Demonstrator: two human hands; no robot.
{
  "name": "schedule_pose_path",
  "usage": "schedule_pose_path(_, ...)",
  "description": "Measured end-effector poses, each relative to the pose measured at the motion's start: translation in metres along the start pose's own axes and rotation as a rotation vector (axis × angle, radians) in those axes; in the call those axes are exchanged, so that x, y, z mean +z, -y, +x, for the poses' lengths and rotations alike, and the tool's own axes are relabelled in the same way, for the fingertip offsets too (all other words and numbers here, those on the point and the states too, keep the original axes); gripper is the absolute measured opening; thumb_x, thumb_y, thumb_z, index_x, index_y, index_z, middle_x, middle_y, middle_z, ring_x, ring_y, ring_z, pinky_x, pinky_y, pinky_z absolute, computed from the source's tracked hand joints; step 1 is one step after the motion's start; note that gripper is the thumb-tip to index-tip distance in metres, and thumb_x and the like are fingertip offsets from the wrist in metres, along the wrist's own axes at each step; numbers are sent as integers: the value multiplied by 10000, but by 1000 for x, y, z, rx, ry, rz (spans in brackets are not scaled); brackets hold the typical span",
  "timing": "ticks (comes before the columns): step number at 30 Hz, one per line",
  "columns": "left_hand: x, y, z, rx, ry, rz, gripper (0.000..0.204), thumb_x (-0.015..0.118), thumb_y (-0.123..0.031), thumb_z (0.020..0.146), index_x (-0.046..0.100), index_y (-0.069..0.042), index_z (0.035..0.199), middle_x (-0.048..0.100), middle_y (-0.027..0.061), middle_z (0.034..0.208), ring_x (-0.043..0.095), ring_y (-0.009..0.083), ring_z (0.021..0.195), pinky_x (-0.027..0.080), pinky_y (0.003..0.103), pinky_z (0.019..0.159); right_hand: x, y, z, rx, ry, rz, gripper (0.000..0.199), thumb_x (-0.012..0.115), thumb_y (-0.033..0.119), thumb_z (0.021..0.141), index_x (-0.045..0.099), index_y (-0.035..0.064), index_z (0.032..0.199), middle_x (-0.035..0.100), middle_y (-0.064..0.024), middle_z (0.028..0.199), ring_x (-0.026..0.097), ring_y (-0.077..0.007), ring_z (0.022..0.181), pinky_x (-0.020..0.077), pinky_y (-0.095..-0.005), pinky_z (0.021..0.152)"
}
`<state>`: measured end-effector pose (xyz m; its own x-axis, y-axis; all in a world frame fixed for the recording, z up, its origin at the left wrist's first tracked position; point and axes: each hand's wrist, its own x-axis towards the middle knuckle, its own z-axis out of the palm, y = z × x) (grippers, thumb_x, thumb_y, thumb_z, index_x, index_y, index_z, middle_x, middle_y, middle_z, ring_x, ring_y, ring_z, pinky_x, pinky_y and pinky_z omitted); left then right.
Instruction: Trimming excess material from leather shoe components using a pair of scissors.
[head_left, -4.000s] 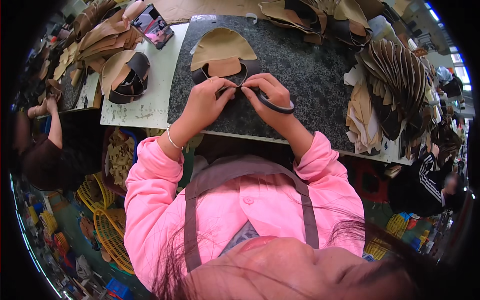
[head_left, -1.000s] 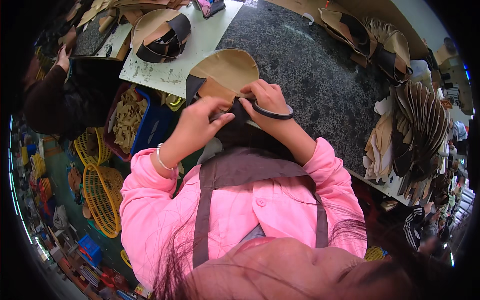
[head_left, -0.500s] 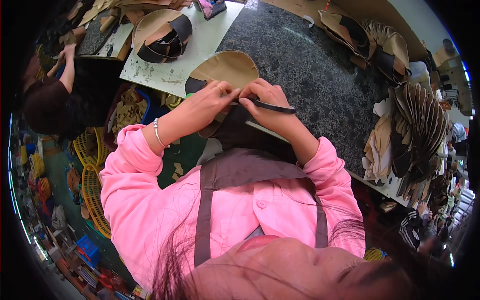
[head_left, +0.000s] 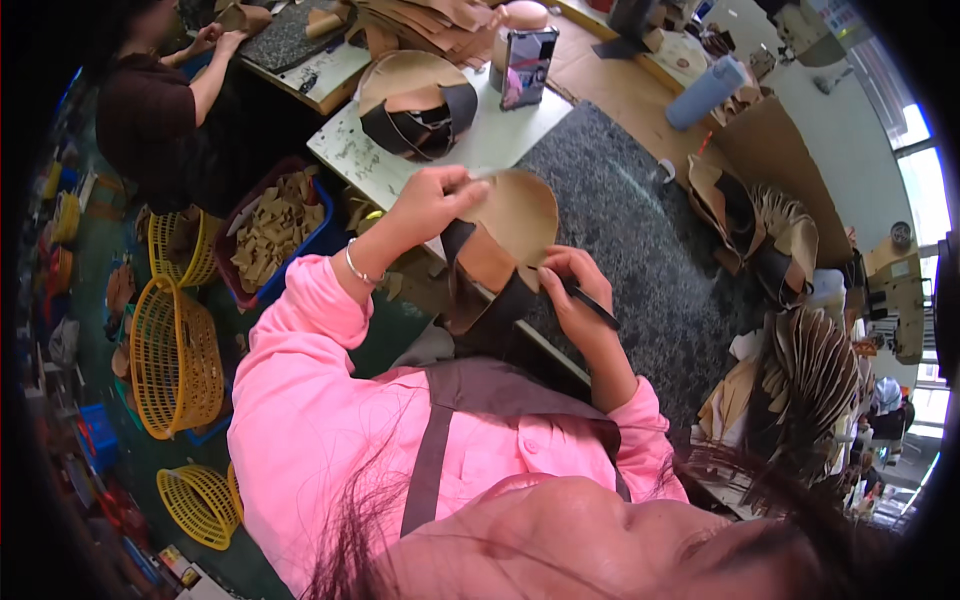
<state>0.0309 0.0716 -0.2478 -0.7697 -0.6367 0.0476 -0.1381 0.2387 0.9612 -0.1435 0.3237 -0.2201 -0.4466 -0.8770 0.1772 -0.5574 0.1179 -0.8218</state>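
My left hand (head_left: 432, 200) grips the top edge of a tan and black leather shoe upper (head_left: 500, 240) and holds it lifted above the near edge of the dark speckled work slab (head_left: 640, 250). My right hand (head_left: 575, 295) pinches the piece's lower right side and also holds a thin black tool (head_left: 598, 308) that sticks out to the right. The tan lining faces me, and black straps hang below it.
A stack of tan and black uppers (head_left: 415, 100) and a phone (head_left: 528, 65) lie on the white table. More stacked pieces (head_left: 770, 240) line the slab's right side. Yellow baskets (head_left: 175, 350) and a bin of scraps (head_left: 270, 230) stand on the floor left. Another person (head_left: 150, 110) works at far left.
My hands have lifted the upper off the slab and turned it toward me. My left arm has swung up and out, and the view has shifted left.
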Motion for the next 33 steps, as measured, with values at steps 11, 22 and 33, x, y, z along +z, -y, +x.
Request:
schedule_pose_path(11, -142, 79, 95, -118, -876, 626, 479, 652, -488, 1020, 763, -24, 1059, 772, 248, 970, 719, 498, 952, 573, 534, 839, -30, 2, -12, 95, -154, 78, 97, 758, 82, 981, 739, 20, 1053, 761, -129, 1230, 740, -213, 1071, 566, -345, 980)
schedule_pose_path(22, -43, -38, 52, 324, -380, 235, 255, 681, -189, 1057, 766, -68, 1265, 729, 10, 832, 623, 96, 728, 520, 275, 717, -87, -19, -36, 60, -322, -51, 78, 761, 52, 969, 735, 22, 1036, 768, -124, 1146, 742, -218, 1014, 572, -328, 924)
schedule_pose_path(33, 275, -62, 271, -87, 279, -2, 648, 677, -617, 1004, 780, -2, 1177, 779, 135, 960, 634, 234, 727, 517, 418, 671, -132, -139, -22, -105, -725, -635, 92, 773, 140, 908, 726, 139, 987, 759, -40, 1036, 716, -259, 1001, 469, -411, 973)
